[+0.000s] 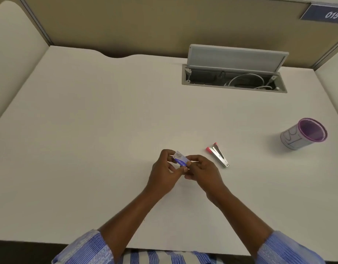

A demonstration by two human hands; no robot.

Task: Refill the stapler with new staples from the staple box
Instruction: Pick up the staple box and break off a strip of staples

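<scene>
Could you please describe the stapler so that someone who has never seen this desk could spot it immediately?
Start at the open cable hatch set into the far right of the white desk, then come straight toward the person. Lying flat just right of the right hand is the stapler. It is swung open into a narrow V of silver metal with pink tips, unlike the upright purple-rimmed cup farther right.

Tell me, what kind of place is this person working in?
Probably an office cubicle or study carrel: a white desk walled by padded partitions, a numbered plate reading 015, and an open cable hatch set into the desktop.
</scene>
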